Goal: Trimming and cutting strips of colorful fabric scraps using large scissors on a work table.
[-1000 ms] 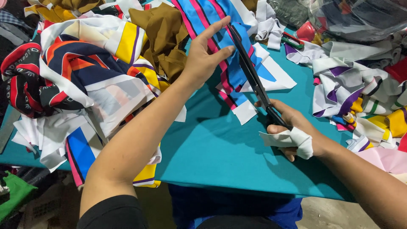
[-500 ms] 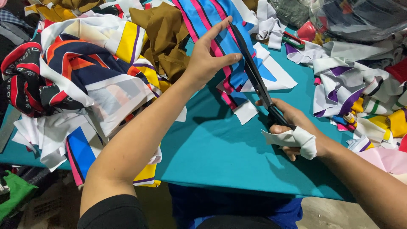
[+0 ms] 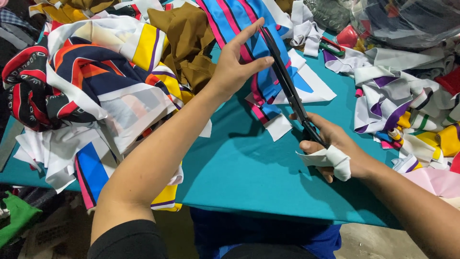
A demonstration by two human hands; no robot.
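My right hand (image 3: pixel 335 151), its thumb wrapped in white cloth, grips the handles of long black scissors (image 3: pixel 287 86). The blades point away from me and lie along a blue fabric piece with pink and white stripes (image 3: pixel 249 52). My left hand (image 3: pixel 237 64) rests flat on that striped fabric just left of the blades, fingers stretched toward the blade tips. All of it lies on a teal table (image 3: pixel 249 177).
A heap of multicoloured fabric scraps (image 3: pixel 91 91) covers the table's left side, with brown cloth (image 3: pixel 184 43) behind it. More white, purple and yellow scraps (image 3: pixel 402 105) pile up on the right. Clear plastic bags (image 3: pixel 402 19) stand at the back right.
The scissors and my right hand have edged forward along the striped fabric. My left hand stays on the fabric, fingers shifting slightly toward the blades.
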